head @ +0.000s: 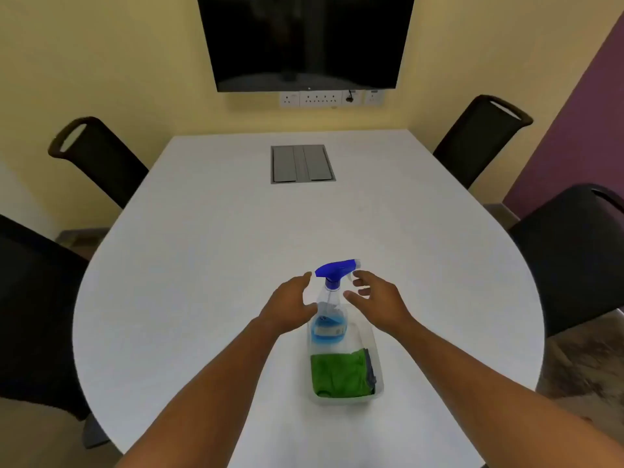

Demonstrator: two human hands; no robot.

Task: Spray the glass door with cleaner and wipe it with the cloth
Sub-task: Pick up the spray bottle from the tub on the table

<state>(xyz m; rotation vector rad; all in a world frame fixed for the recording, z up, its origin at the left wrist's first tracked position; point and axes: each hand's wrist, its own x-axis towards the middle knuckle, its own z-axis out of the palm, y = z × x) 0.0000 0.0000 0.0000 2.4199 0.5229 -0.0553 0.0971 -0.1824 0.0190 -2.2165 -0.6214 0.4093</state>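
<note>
A clear spray bottle [329, 319] with a blue trigger head and blue liquid stands upright in a clear plastic tub [380, 388] on the white table. A folded green cloth [337, 374] lies in the near half of the tub. My left hand [290, 307] is just left of the bottle's neck, fingers spread, thumb near the bottle. My right hand [376, 300] is just right of the neck, fingers curled apart close to the trigger. Neither hand grips the bottle. No glass door is in view.
The white oval table [202, 265] has a grey cable hatch [302, 163] at its far middle. Black chairs [101, 157] stand at both sides, two per side. A dark wall screen [305, 38] hangs above a row of sockets [331, 97].
</note>
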